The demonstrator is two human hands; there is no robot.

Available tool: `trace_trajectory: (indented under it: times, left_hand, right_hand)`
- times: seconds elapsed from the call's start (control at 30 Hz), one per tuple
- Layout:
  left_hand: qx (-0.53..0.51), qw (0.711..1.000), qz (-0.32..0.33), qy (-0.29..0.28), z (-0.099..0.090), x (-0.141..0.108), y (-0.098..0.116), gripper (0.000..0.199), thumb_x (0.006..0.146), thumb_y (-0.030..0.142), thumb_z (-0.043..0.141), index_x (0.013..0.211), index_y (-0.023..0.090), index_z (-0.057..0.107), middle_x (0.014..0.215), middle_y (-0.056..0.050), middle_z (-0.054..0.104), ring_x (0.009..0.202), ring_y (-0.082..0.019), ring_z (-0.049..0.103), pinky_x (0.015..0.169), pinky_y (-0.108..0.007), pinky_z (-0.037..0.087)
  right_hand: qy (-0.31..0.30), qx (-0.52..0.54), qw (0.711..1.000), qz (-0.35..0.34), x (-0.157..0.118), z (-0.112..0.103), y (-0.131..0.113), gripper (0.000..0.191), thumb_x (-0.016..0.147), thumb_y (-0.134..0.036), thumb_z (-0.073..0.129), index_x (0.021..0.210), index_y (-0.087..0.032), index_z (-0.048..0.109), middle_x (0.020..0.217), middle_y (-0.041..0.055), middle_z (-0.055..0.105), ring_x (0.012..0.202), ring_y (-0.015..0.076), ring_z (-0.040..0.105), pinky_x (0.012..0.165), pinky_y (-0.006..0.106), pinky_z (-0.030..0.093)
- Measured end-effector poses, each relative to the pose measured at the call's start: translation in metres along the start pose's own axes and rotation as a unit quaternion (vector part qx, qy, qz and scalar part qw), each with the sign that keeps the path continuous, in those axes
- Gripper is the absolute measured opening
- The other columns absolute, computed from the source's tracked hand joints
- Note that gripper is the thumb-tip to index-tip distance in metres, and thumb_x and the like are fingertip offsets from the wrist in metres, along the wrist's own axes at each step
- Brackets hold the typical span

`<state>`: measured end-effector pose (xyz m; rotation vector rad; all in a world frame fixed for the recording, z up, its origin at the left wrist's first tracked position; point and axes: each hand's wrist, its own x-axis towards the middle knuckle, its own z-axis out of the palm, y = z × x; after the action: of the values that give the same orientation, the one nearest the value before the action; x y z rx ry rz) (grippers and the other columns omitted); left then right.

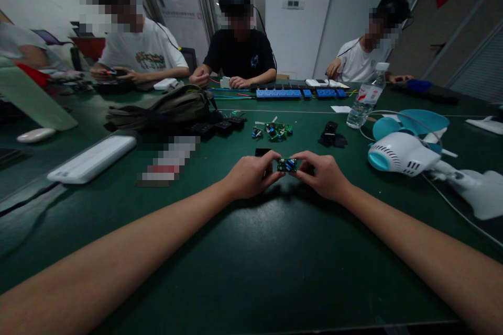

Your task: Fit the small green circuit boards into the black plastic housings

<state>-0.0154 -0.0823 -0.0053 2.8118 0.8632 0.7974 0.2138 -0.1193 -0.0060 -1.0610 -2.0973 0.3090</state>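
Observation:
A small green circuit board (pixel 286 165) with blue parts is pinched between my two hands just above the dark green table (pixel 251 261). My left hand (pixel 251 175) grips its left end and my right hand (pixel 322 174) grips its right end. A small black piece (pixel 262 152) lies just behind my left fingers. Further back, a pile of several similar green boards (pixel 275 130) rests on the table, and a heap of black parts (pixel 331 135) lies to its right.
Three people sit across the table, hands busy. An olive bag (pixel 168 107) and white box (pixel 92 158) lie at left, a water bottle (pixel 366 97) and white-and-teal fan (pixel 404 152) at right. Blue power strips (pixel 279 93) line the far side.

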Motion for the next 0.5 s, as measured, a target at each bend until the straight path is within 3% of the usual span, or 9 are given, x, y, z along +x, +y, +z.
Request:
trace_trajectory:
  times: [0.5]
  left_hand:
    - [0.007, 1.000, -0.014, -0.010, 0.0002, -0.0001, 0.0000, 0.027, 0.096, 0.035, 0.054, 0.117, 0.019, 0.053, 0.066, 0.003, 0.064, 0.055, -0.014, 0.060, 0.054, -0.023, 0.035]
  right_hand:
    - [-0.010, 0.002, 1.000, -0.010, -0.0006, -0.0017, -0.0019, 0.032, 0.086, -0.032, 0.066, 0.115, -0.019, 0.062, 0.064, -0.0038, 0.063, 0.053, 0.0104, 0.055, 0.056, 0.022, 0.043]
